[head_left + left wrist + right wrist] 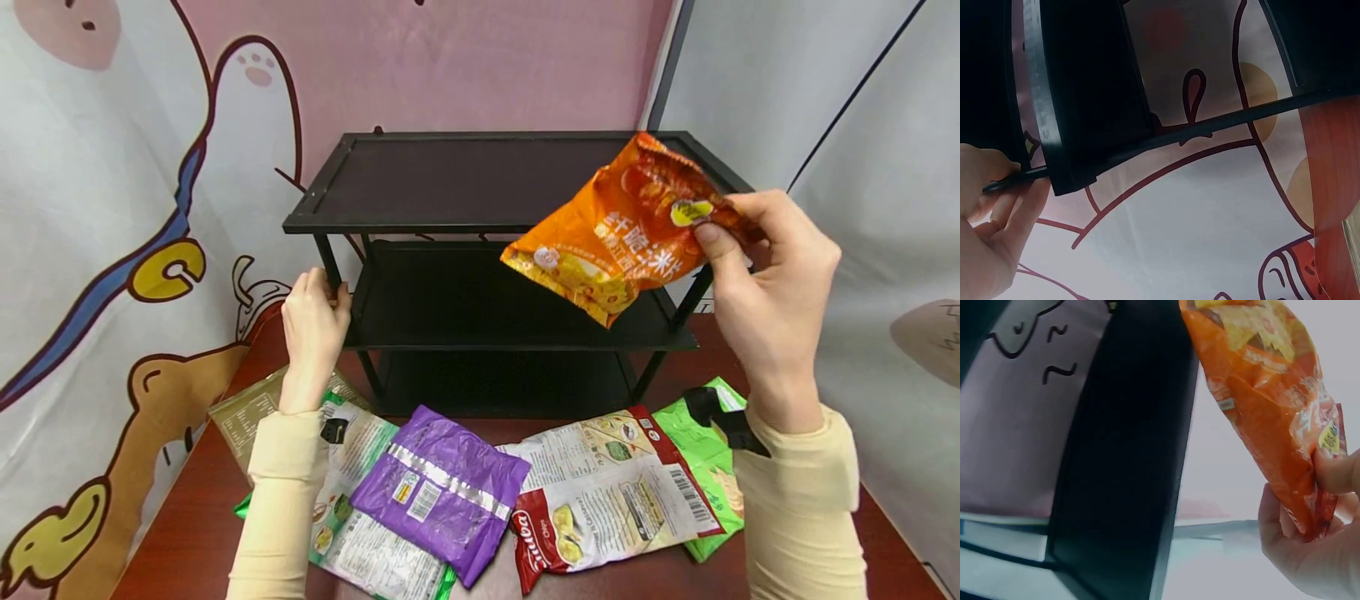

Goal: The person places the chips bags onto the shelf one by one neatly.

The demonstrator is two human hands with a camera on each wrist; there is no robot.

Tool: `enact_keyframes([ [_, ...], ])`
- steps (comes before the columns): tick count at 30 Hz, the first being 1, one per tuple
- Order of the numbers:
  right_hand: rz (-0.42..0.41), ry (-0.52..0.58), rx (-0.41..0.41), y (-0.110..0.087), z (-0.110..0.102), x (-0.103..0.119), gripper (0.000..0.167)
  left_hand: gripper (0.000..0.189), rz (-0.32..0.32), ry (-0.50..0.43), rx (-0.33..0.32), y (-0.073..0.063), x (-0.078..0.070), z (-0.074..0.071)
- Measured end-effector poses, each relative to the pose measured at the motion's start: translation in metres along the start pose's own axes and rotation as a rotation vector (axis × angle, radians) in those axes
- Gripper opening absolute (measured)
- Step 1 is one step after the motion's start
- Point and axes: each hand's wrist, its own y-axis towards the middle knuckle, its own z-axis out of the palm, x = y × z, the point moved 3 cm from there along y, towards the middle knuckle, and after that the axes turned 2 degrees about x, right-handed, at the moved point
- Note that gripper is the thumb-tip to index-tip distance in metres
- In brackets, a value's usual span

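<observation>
My right hand (780, 292) pinches an orange snack bag (607, 233) by one end, thumb in front. The bag hangs tilted before the top board at the right of a black three-tier shelf (480, 179). In the right wrist view the same bag (1272, 406) is seen from its side, with fingers behind it. My left hand (315, 321) grips the shelf's front left post, between the top and middle boards. The left wrist view shows thumb and fingers round that thin black post (1197, 132).
On the red-brown table (180, 517) before the shelf lie a purple bag (442, 492), a white and red chip bag (615, 492), a bright green bag (720, 467), a green and white bag (375, 533) and a gold pack (251, 417). Cartoon-printed cloth (480, 67) hangs behind.
</observation>
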Motion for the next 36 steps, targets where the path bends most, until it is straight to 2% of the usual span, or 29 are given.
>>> enact_keyframes([
  [4, 0.037, 0.080, -0.042, 0.004, 0.001, -0.001, 0.013, 0.016, 0.003, -0.061, 0.000, -0.026, 0.005, 0.026],
  [6, 0.051, 0.067, -0.032, 0.004, 0.004, -0.002, 0.013, 0.016, 0.007, -0.091, -0.001, -0.038, 0.007, 0.038],
  [9, 0.077, 0.026, 0.020, 0.020, 0.018, -0.006, 0.014, 0.016, 0.009, -0.093, -0.003, -0.038, 0.007, 0.038],
  [14, 0.133, -0.055, 0.105, 0.037, 0.043, -0.017, 0.024, 0.016, 0.018, -0.096, 0.000, -0.039, 0.006, 0.039],
  [21, 0.221, -0.337, 0.304, 0.049, 0.066, -0.022, 0.039, 0.017, 0.021, -0.090, -0.001, -0.039, 0.008, 0.039],
  [24, 0.235, -0.421, 0.392, 0.053, 0.074, -0.023, 0.043, 0.017, 0.019, -0.090, -0.002, -0.039, 0.008, 0.038],
  [27, 0.219, -0.446, 0.420, 0.055, 0.078, -0.021, 0.044, 0.017, 0.021, -0.090, -0.003, -0.039, 0.008, 0.039],
  [30, 0.158, -0.472, 0.389, 0.052, 0.077, -0.015, 0.043, 0.017, 0.022, -0.094, -0.001, -0.040, 0.007, 0.039],
  [34, 0.001, -0.509, 0.305, 0.041, 0.072, 0.004, 0.040, 0.017, 0.024, -0.095, 0.000, -0.040, 0.007, 0.039],
  [36, -0.067, -0.531, 0.299, 0.033, 0.071, 0.017, 0.040, 0.018, 0.026, -0.091, -0.002, -0.040, 0.007, 0.039],
])
